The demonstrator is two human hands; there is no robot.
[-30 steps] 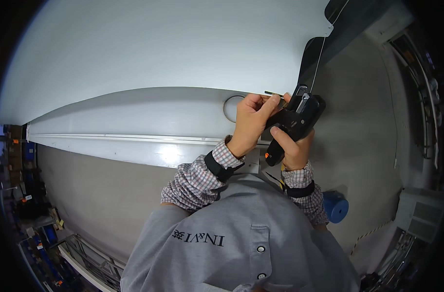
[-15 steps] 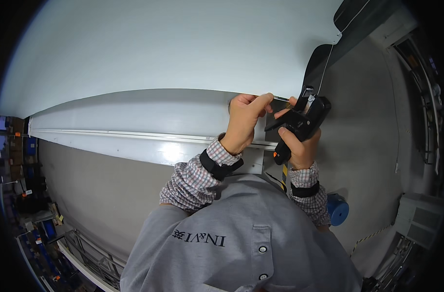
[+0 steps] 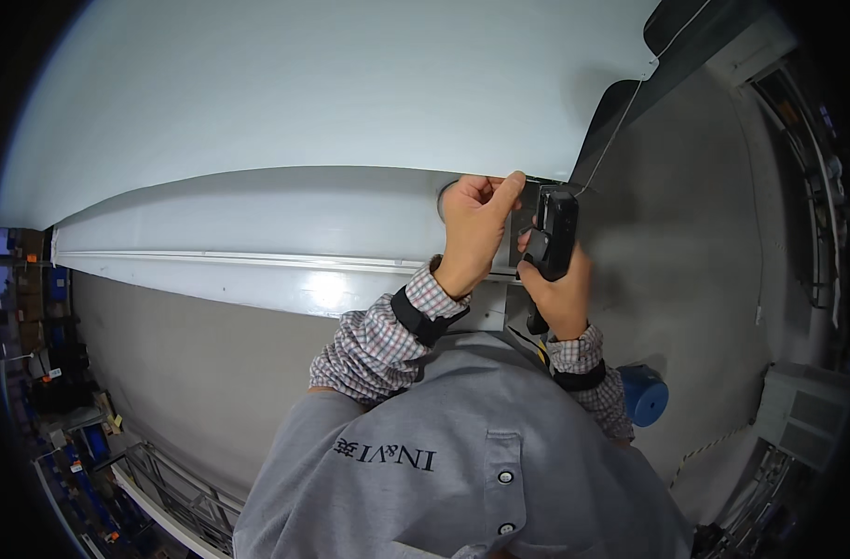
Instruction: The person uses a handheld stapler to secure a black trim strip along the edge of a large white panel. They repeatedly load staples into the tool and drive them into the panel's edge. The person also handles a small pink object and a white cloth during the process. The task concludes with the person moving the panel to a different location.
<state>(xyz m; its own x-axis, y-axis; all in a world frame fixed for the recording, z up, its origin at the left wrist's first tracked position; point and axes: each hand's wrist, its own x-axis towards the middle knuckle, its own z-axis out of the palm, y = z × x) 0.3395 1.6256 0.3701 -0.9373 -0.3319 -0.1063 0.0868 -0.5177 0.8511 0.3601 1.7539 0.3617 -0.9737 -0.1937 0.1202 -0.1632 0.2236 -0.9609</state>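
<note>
Grey floor (image 3: 201, 363) behind dark shirt lettering (image 3: 397, 456); right hand (image 3: 565, 296) grips black tool (image 3: 562, 233), left hand (image 3: 476, 226) at white panel (image 3: 350, 84), grasp unclear

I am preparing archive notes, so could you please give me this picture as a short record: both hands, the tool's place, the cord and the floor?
Left hand: at the pale panel's near edge, thumb and fingers close together; whether it holds anything is unclear
Right hand: gripping the black handheld tool
Tool place: below the panel's right corner in the picture
Thin cord: right of the panel
Floor: grey; round blue object at right
</note>
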